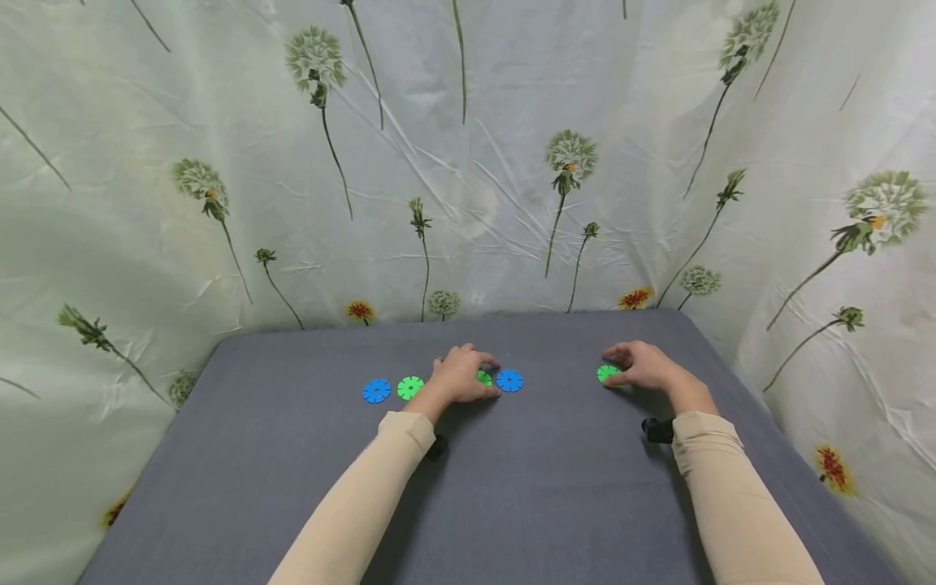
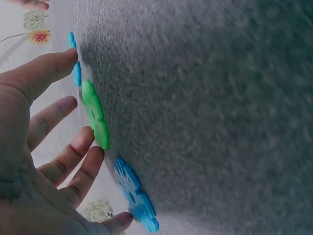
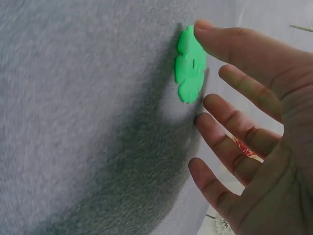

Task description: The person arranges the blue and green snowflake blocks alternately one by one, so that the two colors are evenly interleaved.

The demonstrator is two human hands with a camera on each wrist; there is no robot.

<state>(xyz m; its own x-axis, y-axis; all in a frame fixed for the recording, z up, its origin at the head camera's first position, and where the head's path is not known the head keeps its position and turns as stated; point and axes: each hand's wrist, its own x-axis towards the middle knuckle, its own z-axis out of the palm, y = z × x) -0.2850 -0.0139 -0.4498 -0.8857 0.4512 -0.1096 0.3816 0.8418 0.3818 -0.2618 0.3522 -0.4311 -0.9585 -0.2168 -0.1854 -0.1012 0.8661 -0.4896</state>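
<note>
Four-plus notched plastic discs are not all visible from the head; several lie flat in a row. My left hand [image 1: 459,375] arches over the row with fingers spread. Its thumb tip overlaps a blue disc [image 2: 77,73] at the row's right end; the fingertips hover beside a green disc [image 2: 95,115], which the hand partly covers in the head view. Near the little finger lies another blue disc [image 2: 134,196]. Off to the right, my right hand [image 1: 643,366] curves around a separate green disc [image 3: 190,66], thumb tip at its edge, the other fingers spread apart from it.
At the row's left end lie a blue disc [image 1: 377,391] and a green disc [image 1: 410,387]. Grey cloth covers the table [image 1: 541,487]. A dandelion-patterned curtain [image 1: 483,179] hangs along its back and sides. Each wrist carries a small black camera [image 1: 657,431].
</note>
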